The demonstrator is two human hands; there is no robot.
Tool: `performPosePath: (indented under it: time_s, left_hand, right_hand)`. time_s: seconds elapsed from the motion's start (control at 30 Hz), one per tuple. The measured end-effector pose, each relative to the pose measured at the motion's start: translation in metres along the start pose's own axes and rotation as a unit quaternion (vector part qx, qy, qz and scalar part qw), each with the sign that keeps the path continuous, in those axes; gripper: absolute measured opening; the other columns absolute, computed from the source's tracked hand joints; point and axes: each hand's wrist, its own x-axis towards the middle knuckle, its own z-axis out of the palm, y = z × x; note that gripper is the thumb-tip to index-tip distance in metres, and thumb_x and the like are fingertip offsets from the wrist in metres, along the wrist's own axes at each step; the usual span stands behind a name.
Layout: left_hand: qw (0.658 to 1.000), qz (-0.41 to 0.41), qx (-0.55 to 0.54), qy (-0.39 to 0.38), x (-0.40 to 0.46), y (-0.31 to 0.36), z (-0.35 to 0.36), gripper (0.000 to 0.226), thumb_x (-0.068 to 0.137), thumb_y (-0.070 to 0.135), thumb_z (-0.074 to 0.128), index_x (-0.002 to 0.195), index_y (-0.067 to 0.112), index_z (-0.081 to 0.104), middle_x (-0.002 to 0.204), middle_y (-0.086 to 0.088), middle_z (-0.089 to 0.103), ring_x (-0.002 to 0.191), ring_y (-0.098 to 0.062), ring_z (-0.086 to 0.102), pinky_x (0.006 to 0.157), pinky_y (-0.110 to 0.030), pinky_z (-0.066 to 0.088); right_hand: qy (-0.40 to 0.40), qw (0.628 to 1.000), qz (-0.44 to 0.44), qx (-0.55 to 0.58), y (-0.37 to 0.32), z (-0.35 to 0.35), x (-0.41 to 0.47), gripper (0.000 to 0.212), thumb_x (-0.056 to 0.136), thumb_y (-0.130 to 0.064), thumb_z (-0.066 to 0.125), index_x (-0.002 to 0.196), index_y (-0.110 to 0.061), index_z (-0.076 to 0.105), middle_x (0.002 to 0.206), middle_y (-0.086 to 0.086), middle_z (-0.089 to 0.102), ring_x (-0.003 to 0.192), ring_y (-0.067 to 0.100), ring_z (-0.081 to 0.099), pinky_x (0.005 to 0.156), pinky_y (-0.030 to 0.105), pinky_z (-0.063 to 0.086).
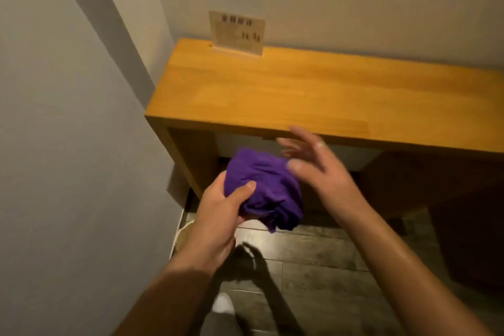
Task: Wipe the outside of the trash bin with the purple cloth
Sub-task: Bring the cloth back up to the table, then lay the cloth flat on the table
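Observation:
A bunched purple cloth is held in front of me, below the front edge of a wooden desk. My left hand grips its left side, thumb pressed on top. My right hand hovers just right of the cloth with fingers spread and blurred, holding nothing. On the floor by the left wall, a pale round rim shows under my left forearm; it may be the trash bin, and most of it is hidden by my arm and the cloth.
The wooden desk stands against the back wall with a small card sign on its far edge. A grey wall closes the left side. Dark tiled floor lies below, and a white-socked foot is near the bottom.

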Motion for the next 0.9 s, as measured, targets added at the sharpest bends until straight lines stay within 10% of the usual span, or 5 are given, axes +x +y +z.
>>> performPosePath:
  time_s: [0.1, 0.17, 0.43, 0.67, 0.9]
  left_hand:
    - [0.998, 0.012, -0.048, -0.04, -0.017, 0.078, 0.013, 0.032, 0.084, 0.007, 0.068, 0.112, 0.02, 0.076, 0.117, -0.015, 0.075, 0.107, -0.031, 0.072, 0.091, -0.045, 0.059]
    - [0.995, 0.01, -0.082, -0.048, -0.016, 0.11, 0.023, 0.039, 0.08, 0.005, 0.066, 0.118, 0.01, 0.073, 0.119, -0.018, 0.073, 0.105, -0.032, 0.071, 0.094, -0.049, 0.053]
    - [0.999, 0.031, -0.021, -0.024, 0.061, 0.162, 0.043, 0.027, 0.077, -0.003, 0.057, 0.083, 0.016, 0.076, 0.087, -0.006, 0.075, 0.08, -0.016, 0.071, 0.072, -0.03, 0.059]
    - [0.958, 0.045, 0.244, 0.142, 0.157, 0.164, 0.03, 0.012, 0.088, 0.01, 0.057, 0.082, 0.017, 0.065, 0.078, -0.002, 0.067, 0.077, -0.022, 0.062, 0.064, -0.03, 0.045]
    - [0.78, 0.108, 0.572, 0.229, 0.192, 0.174, 0.002, 0.064, 0.089, 0.036, 0.07, 0.14, 0.007, 0.045, 0.127, -0.014, 0.063, 0.118, -0.034, 0.059, 0.089, -0.04, 0.047]
  right_hand:
    - [0.168, 0.973, 0.143, 0.073, -0.04, -0.015, -0.012, 0.049, 0.081, -0.054, 0.074, 0.121, -0.027, 0.065, 0.122, 0.006, 0.075, 0.114, 0.021, 0.071, 0.099, 0.045, 0.052]
    - [0.092, 0.955, 0.241, 0.149, -0.051, -0.005, -0.019, 0.063, 0.084, -0.066, 0.061, 0.129, -0.022, 0.065, 0.127, 0.009, 0.074, 0.116, 0.026, 0.071, 0.105, 0.056, 0.047]
    - [0.14, 0.859, 0.169, 0.463, -0.095, 0.009, 0.065, 0.054, 0.083, -0.023, 0.08, 0.131, -0.003, 0.067, 0.129, 0.02, 0.072, 0.118, 0.035, 0.07, 0.099, 0.053, 0.057]
    - [0.148, 0.877, 0.316, 0.33, -0.055, -0.003, 0.166, 0.034, 0.095, -0.023, 0.074, 0.122, -0.003, 0.071, 0.109, 0.016, 0.079, 0.1, 0.032, 0.077, 0.092, 0.05, 0.061]
    - [0.086, 0.953, 0.284, -0.054, -0.063, -0.03, 0.214, 0.067, 0.089, -0.057, 0.071, 0.132, -0.01, 0.051, 0.116, 0.012, 0.073, 0.093, 0.035, 0.077, 0.074, 0.049, 0.063]
